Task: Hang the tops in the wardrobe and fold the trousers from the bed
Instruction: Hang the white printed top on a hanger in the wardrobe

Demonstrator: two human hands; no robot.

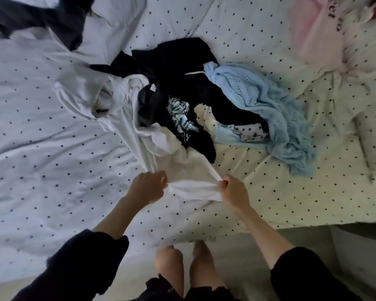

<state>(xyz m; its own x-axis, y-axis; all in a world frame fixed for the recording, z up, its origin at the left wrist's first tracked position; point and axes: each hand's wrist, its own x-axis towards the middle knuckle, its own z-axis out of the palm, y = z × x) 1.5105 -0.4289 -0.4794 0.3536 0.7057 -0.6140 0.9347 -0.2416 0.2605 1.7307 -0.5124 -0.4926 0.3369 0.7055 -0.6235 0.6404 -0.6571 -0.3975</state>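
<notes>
White top [139, 127] hem pinched, left hand [147, 185], right hand [232, 193].

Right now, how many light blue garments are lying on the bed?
2: a light blue knitted garment on the right side of the pile, and a smaller light blue piece with star print just left of it, partly under dark clothes. Others may be hidden.

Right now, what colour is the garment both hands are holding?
White garment, plain, pinched by the left hand and right hand; head view.
</notes>
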